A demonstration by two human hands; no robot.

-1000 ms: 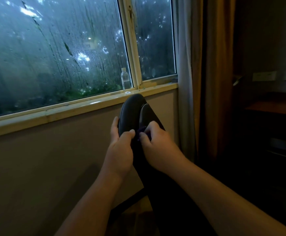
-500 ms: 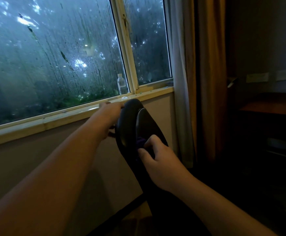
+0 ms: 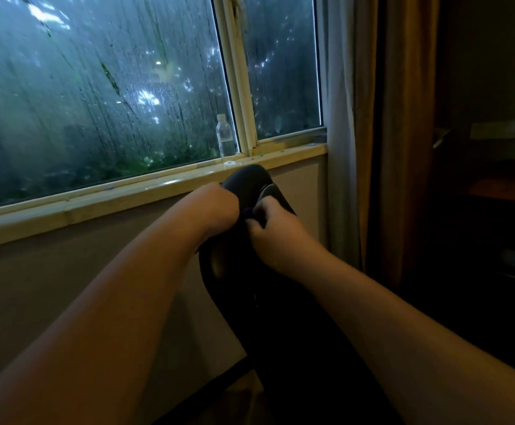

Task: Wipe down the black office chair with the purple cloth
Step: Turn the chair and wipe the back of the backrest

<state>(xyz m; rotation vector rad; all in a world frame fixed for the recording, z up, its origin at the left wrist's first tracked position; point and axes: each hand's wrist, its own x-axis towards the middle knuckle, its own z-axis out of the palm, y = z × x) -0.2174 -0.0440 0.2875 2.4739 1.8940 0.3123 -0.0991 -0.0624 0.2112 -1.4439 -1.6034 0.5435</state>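
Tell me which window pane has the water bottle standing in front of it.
The wide left pane: the water bottle stands at its lower right corner. The narrow right pane has none.

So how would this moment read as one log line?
step: wiping | left hand and right hand: on purple cloth | spot: black office chair top
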